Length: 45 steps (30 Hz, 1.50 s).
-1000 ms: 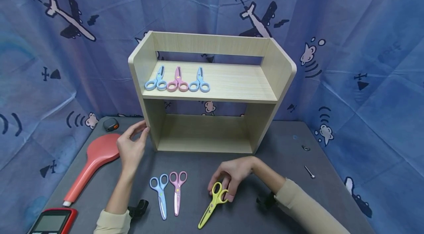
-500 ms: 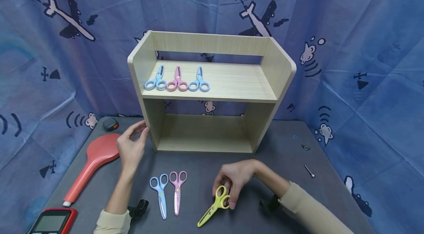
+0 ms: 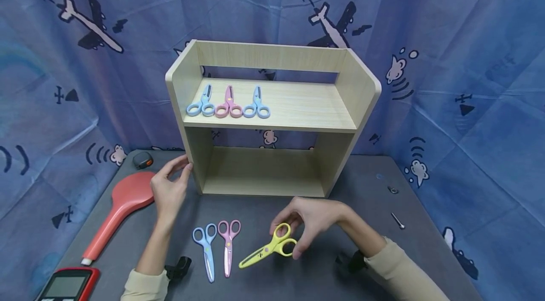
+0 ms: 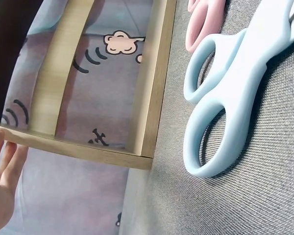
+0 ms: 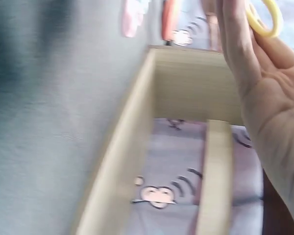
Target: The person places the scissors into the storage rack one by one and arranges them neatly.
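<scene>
Yellow scissors (image 3: 272,246) are pinched by their finger loops in my right hand (image 3: 308,220), blades pointing left and slightly toward me. In the right wrist view a yellow loop (image 5: 274,24) shows beyond the fingers. My left hand (image 3: 170,190) touches the outer left side of the pale wooden shelf (image 3: 272,127) with its fingertips; the left wrist view has these fingers (image 4: 12,169) against the panel. Blue scissors (image 3: 206,249) and pink scissors (image 3: 228,246) lie on the table between my hands. On the upper board stand blue (image 3: 201,104), pink (image 3: 229,104) and blue scissors (image 3: 257,104), tips up.
A red paddle-shaped object (image 3: 129,194) with a long handle lies left of my left forearm. Near it are a dark tape-measure-like object (image 3: 142,160) and a red device with a screen (image 3: 65,286). Small metal pieces (image 3: 398,220) lie at the right. A patterned curtain (image 3: 447,78) surrounds the table.
My right hand has shifted slightly right and away from me. The yellow scissors' blades have swung up and left, from a steep slant to a flatter one. The left hand stays put.
</scene>
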Available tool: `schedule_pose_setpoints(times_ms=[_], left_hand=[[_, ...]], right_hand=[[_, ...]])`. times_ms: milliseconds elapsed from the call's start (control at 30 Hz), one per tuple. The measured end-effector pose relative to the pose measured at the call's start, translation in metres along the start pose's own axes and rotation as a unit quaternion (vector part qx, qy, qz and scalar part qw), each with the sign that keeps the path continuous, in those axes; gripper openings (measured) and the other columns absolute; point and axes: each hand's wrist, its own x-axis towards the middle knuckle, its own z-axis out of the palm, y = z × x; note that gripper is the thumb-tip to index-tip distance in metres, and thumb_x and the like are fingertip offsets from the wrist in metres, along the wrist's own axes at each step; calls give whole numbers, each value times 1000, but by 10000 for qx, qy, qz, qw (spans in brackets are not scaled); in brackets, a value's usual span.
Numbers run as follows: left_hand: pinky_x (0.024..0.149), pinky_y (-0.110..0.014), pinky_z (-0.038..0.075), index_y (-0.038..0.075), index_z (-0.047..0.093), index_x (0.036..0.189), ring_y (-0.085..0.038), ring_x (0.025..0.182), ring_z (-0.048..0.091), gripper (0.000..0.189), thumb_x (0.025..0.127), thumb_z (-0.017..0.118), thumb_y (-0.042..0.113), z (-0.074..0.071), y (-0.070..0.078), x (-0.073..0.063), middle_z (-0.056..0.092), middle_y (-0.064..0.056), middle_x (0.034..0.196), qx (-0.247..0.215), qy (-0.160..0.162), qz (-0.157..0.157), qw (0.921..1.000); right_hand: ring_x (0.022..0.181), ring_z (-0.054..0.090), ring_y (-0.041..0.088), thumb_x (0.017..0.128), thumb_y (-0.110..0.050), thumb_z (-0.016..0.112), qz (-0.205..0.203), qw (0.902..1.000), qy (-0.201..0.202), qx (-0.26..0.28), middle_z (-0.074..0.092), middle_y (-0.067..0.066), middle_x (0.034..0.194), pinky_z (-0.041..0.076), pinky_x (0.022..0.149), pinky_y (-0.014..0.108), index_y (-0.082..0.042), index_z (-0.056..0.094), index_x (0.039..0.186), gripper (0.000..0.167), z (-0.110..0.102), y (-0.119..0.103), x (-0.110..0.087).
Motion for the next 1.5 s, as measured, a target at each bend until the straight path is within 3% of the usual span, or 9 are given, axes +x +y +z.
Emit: schedule_pose_setpoints(times_ms=[133, 233, 467, 900, 1033, 1200, 1333, 1500], left_hand=[[78, -3, 55, 3, 82, 119, 10, 93, 70, 25, 94, 81, -1, 0, 0, 0, 83, -20, 108, -8, -10, 14, 10000], [78, -3, 55, 3, 82, 119, 11, 92, 70, 25, 94, 81, -2, 0, 0, 1, 83, -21, 109, -27, -11, 28, 10000], [78, -3, 55, 3, 82, 119, 11, 92, 70, 26, 94, 80, -3, 0, 0, 0, 83, -20, 108, -9, -17, 30, 10000], [78, -3, 55, 3, 82, 119, 11, 92, 70, 26, 94, 80, -3, 1, 0, 0, 83, -21, 109, -70, -6, 25, 10000], [79, -3, 55, 3, 82, 119, 12, 92, 70, 26, 94, 80, -4, 1, 1, 0, 83, -21, 108, -83, -2, 8, 10000], [79, -2, 54, 3, 82, 120, 9, 92, 71, 25, 95, 80, -2, 1, 0, 0, 83, -21, 109, -2, 26, 21, 10000], [80, -3, 55, 4, 83, 120, 1, 93, 74, 25, 95, 81, 0, 0, -1, 0, 83, -20, 109, -11, -1, 10, 10000], [79, -4, 56, 3, 83, 119, 7, 92, 73, 25, 94, 81, -1, 0, -2, 1, 83, -20, 108, -90, -5, 37, 10000]], right_hand=[[102, 70, 4, 85, -11, 90, -416, 9974, 577, -137, 77, 18, 117, 65, 101, 46, -3, 72, 135, 54, -2, -16, -9], [103, 71, 9, 84, -9, 91, -691, 9919, 1030, -277, 77, 19, 119, 66, 100, 43, -4, 72, 135, 55, -3, -28, -15], [105, 72, 15, 79, -1, 94, -1278, 9661, 2118, -737, 75, 15, 127, 66, 98, 35, -5, 72, 135, 61, -5, -54, -23], [106, 75, 12, 68, 14, 94, -2088, 8851, 3684, -1931, 74, 24, 123, 66, 94, 28, 9, 68, 134, 71, -31, -100, -33], [104, 75, 10, 69, 14, 94, -1957, 8678, 4117, -1979, 75, 23, 120, 66, 92, 24, 9, 69, 133, 69, -42, -110, -32], [106, 76, 8, 73, 8, 95, -1642, 8400, 4762, -2014, 75, 19, 127, 64, 94, 22, 6, 70, 135, 67, -55, -116, -28], [109, 75, 6, 75, 5, 96, -1529, 8100, 5277, -2050, 74, 19, 132, 62, 98, 20, 4, 70, 137, 67, -66, -118, -21], [101, 74, 8, 78, -4, 98, -1154, 7685, 5863, -2286, 77, 19, 122, 62, 94, 17, 1, 73, 132, 60, -80, -116, -10]])
